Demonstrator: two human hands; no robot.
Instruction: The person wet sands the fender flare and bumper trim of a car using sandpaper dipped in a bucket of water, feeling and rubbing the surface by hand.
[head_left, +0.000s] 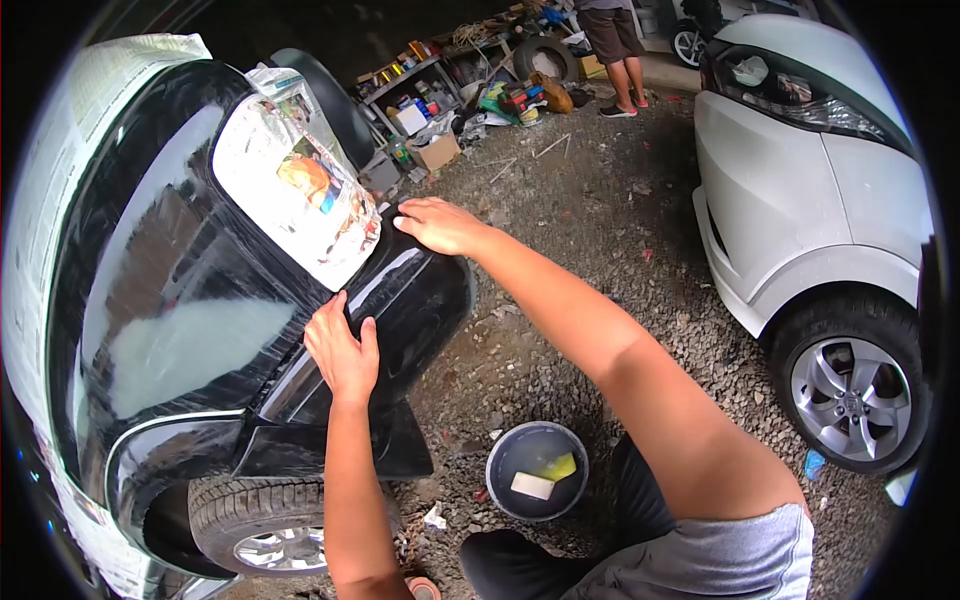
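Observation:
A black car body with dull, sanded-looking patches fills the left side. Newspaper covers a light-shaped area at its corner. My left hand rests on the black bumper just below the newspaper's lower tip, fingers stretched and thumb apart. Farther along, my right hand touches the bumper's top beside the newspaper's right edge, fingers extended; I see nothing held in it. On the ground below stands a round bucket with a white block and a yellow-green sponge-like piece inside.
A white car stands on the right. Gravel lies between the cars. Shelves, a loose tire and clutter line the back, where a person stands. The black car's wheel is at lower left.

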